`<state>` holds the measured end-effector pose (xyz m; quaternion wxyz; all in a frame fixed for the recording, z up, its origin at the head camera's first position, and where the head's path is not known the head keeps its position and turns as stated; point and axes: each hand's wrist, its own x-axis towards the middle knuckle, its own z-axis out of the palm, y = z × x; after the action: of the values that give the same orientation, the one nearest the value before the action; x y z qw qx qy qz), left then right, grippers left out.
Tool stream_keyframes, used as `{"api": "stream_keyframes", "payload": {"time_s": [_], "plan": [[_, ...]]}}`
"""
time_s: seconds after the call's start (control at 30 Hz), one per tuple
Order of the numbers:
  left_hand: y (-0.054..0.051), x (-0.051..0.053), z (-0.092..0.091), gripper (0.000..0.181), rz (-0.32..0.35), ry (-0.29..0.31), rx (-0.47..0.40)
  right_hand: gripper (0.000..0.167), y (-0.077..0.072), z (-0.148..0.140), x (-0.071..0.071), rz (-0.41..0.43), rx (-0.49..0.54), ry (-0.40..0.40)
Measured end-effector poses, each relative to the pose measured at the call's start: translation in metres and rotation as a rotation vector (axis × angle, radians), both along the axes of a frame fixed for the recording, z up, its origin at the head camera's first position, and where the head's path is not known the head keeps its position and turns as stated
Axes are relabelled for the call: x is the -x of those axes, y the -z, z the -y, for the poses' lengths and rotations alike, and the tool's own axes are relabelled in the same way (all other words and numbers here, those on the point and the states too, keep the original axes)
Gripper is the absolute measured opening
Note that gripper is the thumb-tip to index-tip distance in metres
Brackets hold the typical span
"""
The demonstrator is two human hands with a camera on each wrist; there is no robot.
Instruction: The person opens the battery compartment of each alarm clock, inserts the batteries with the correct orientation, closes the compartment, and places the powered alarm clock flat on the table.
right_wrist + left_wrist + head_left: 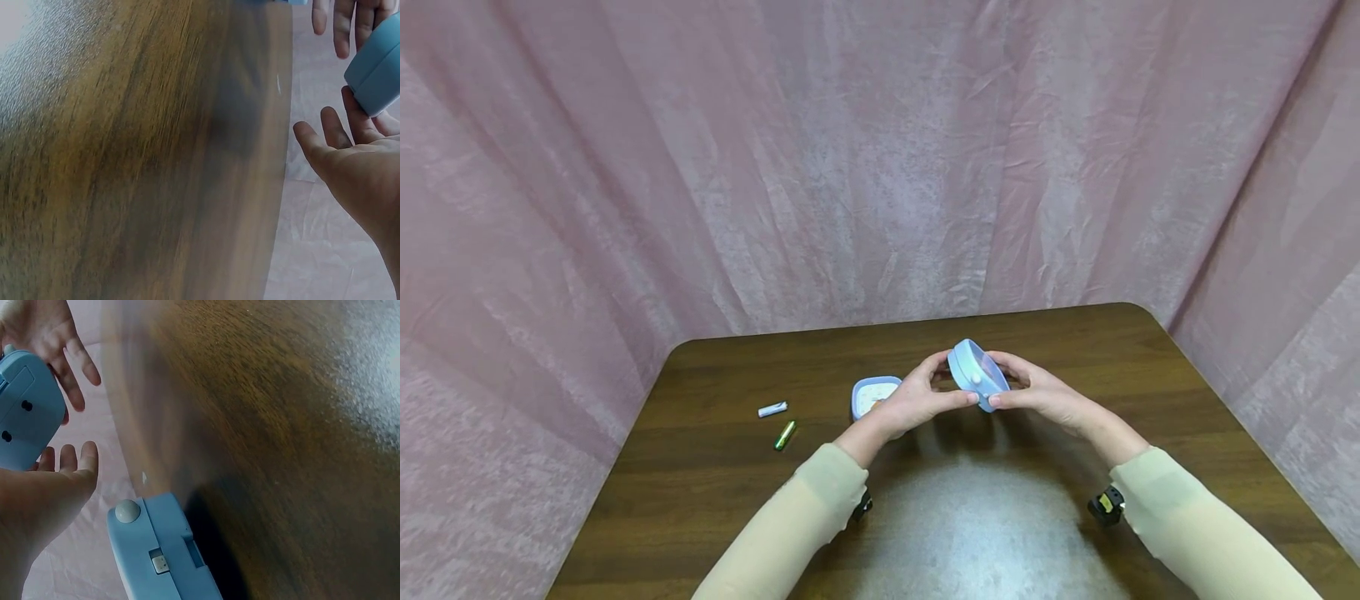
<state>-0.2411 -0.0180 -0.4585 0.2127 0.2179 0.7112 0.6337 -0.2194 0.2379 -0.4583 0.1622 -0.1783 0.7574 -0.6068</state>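
Above the table, my left hand and right hand grip a light-blue alarm clock from both sides, thumbs near its edge with small white buttons. The clock is tilted, and in the left wrist view its back shows a rectangular cover outline and two dark spots. A second light-blue clock with a white dial lies partly behind my left forearm; in the left wrist view its side carries a round button and a small switch. In the right wrist view only the held clock's side shows.
Two batteries lie left of the clocks on the brown wooden table: a whitish-blue one and a green-gold one. Pink curtains hang behind the table's far edge and at both sides.
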Motion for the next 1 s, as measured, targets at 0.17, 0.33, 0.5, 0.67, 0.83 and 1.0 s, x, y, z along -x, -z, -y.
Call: {"api": "stream_keyframes", "payload": {"time_s": [0.17,0.33,0.5,0.67,0.83,1.0], "plan": [[-0.001,0.000,0.000,0.072,-0.050,-0.020,-0.002,0.078,0.000,0.002,-0.001,0.000,-0.003,0.001],[-0.002,0.001,0.001,0.071,-0.040,-0.022,-0.011,0.080,0.000,0.003,-0.002,0.014,-0.015,0.000],[-0.003,0.002,0.003,0.071,-0.067,-0.015,-0.011,0.084,-0.003,0.005,-0.002,0.030,-0.003,-0.027],[-0.005,0.002,0.005,0.069,-0.116,0.002,0.008,0.094,-0.010,0.003,-0.002,0.000,-0.018,-0.056],[-0.007,0.002,0.010,0.073,-0.110,0.026,0.055,0.096,-0.017,0.001,0.001,-0.135,-0.126,-0.052],[-0.009,0.002,0.012,0.086,-0.155,0.025,0.172,0.100,-0.026,0.004,0.000,-0.222,-0.267,-0.048]]}}
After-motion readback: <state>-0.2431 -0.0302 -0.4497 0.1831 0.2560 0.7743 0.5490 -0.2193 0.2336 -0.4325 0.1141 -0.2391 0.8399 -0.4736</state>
